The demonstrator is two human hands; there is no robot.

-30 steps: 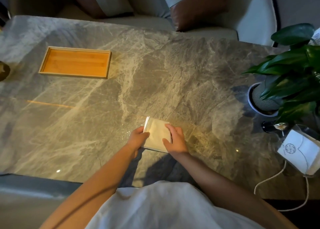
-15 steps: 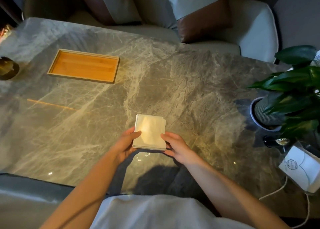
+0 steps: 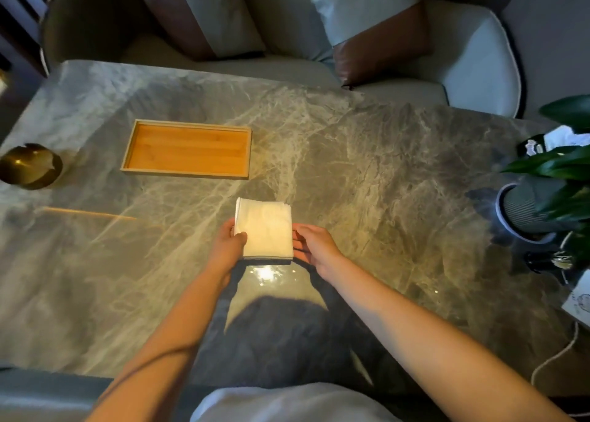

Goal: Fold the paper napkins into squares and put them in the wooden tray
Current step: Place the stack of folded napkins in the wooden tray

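A moment ago the napkin stack (image 3: 264, 228) lay low on the table (image 3: 367, 179) under pressing hands. Now it is a neat square, lifted a little and carried toward the wooden tray (image 3: 186, 148). So the folding looks done, and putting it away comes next.

The left hand (image 3: 228, 246) pinches the stack's left edge, thumb on top. The right hand (image 3: 314, 246) touches the right edge, but its grip is too unclear to tell.

The stack sits between the hands, near the tray's right corner but well apart from it. The tray holds nothing yet.
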